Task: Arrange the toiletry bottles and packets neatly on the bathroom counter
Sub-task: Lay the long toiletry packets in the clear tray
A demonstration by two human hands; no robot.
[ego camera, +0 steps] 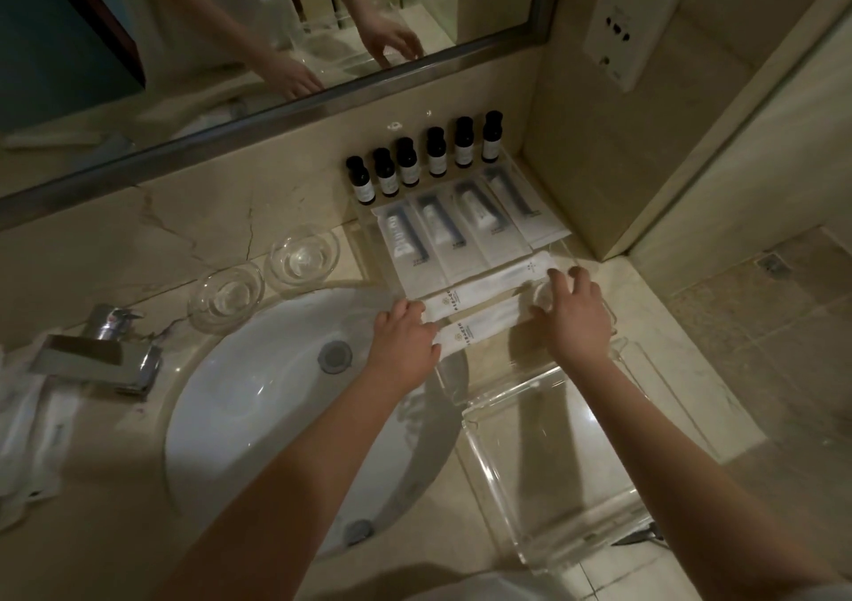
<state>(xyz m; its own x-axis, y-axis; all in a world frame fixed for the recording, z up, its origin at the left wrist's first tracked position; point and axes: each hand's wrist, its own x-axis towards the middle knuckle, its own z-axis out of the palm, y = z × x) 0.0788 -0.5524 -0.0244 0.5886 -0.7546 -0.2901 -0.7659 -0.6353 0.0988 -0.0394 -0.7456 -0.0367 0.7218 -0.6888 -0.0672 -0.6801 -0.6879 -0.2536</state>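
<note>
Head view: left grip pinches the packets endwise, right grip lies spread on them; sliding both parallel to the tubes should keep edges flush.

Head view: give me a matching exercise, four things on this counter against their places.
Things:
1 bottles
2 glass dishes
3 tap
4 long white packets

Places:
A between the left hand and the right hand
B left of the sink
C behind the sink
D in a row against the wall under the mirror

Pairs: 1-D, 2-C, 3-B, 4-A
</note>
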